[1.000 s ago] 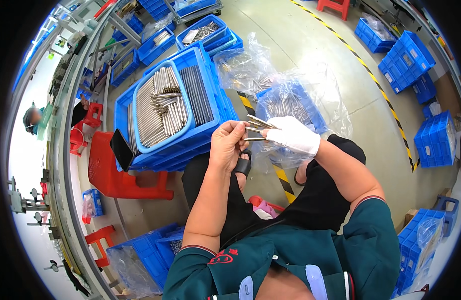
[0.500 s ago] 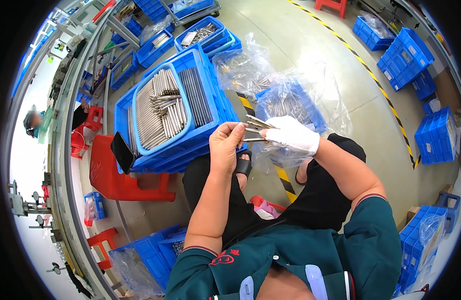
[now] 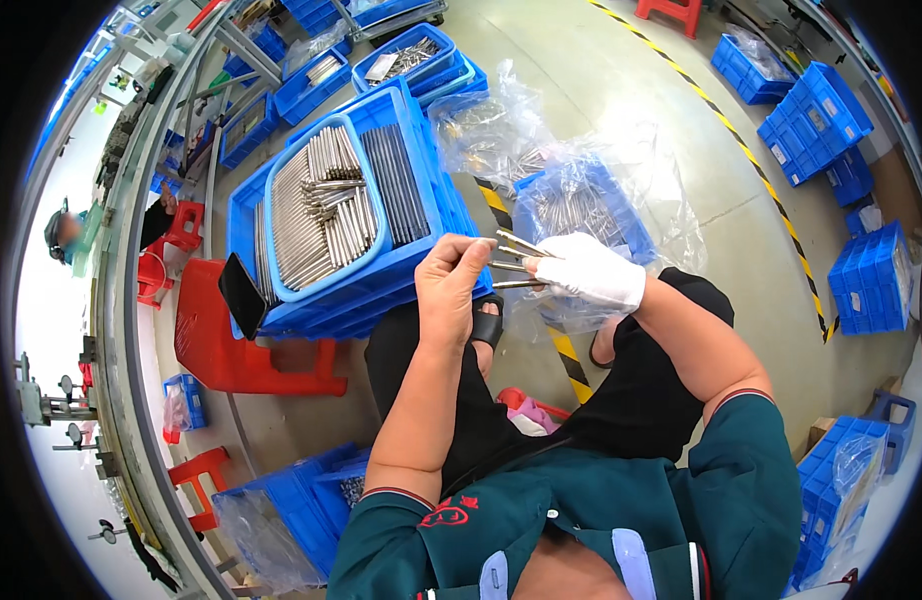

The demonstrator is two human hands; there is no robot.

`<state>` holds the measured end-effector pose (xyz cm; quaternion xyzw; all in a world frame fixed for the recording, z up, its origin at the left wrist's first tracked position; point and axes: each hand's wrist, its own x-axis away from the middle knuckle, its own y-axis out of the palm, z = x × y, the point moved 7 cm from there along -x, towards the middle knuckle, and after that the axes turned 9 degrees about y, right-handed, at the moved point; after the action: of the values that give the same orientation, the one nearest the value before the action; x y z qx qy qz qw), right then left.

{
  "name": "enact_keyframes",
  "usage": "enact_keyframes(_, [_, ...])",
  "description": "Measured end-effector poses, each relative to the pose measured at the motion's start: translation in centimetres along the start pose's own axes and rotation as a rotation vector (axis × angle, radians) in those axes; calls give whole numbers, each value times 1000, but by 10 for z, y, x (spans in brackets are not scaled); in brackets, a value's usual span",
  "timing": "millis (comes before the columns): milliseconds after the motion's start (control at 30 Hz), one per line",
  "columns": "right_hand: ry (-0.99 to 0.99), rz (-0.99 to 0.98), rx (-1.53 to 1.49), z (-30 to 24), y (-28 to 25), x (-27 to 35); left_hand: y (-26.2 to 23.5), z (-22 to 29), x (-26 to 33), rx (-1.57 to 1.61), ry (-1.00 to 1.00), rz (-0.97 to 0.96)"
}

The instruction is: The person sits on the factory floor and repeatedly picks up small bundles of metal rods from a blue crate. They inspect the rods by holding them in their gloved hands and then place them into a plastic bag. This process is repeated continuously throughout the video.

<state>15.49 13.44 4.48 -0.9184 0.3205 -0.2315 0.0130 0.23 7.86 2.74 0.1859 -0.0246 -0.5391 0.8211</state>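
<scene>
Several slim metal rods (image 3: 519, 284) fan out from my right hand (image 3: 593, 275), which wears a white glove and is closed around them. Their free ends point left, toward my left hand (image 3: 446, 290). That hand is bare, with thumb and forefinger pinched together close to the rod tips; whether something small is between them cannot be made out. Just left of it, a light blue tray (image 3: 331, 284) holds rows of similar metal rods (image 3: 306, 215), some lying crosswise. The tray rests on a stack of blue crates (image 3: 451, 215), beside darker rods (image 3: 393, 185).
Beyond my right hand, a blue crate (image 3: 636, 235) holds rods under clear plastic. A black flat device (image 3: 244, 298) leans at the tray's near corner. A red stool (image 3: 211, 335) stands left, blue crates (image 3: 871, 280) right. A person (image 3: 69, 238) is at far left.
My left hand has shifted slightly up and left, its fingertips drawing off the rods. The rods in my right hand are spread a little differently.
</scene>
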Motion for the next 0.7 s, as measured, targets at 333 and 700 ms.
enact_keyframes(333, [-98,45,245,5,5,-9,0,-10,2,-70,-58,-79])
enact_keyframes(700, [-41,-25,149,3,3,-2,-11,-2,-4,-58,4,36])
